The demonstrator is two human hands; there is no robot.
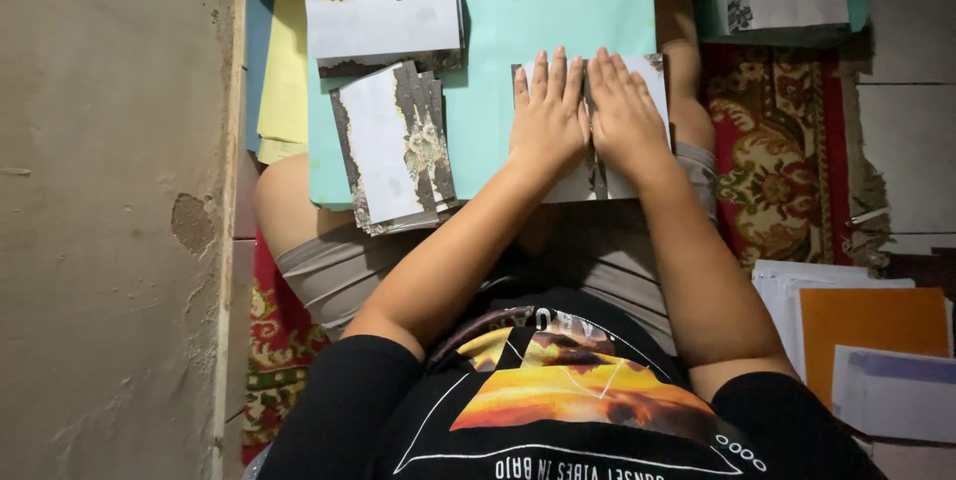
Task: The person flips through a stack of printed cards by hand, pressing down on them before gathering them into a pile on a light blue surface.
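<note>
Left hand, right hand, both flat, fingers extended, pressing folded card

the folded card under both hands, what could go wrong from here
1. Both hands, left hand and right hand, press flat on the folded card, which lies on a teal sheet across the lap, not a table; the crease could come out crooked.
2. The fanned card stack overhangs the sheet's near edge and might slide off if a knee shifts.
</note>
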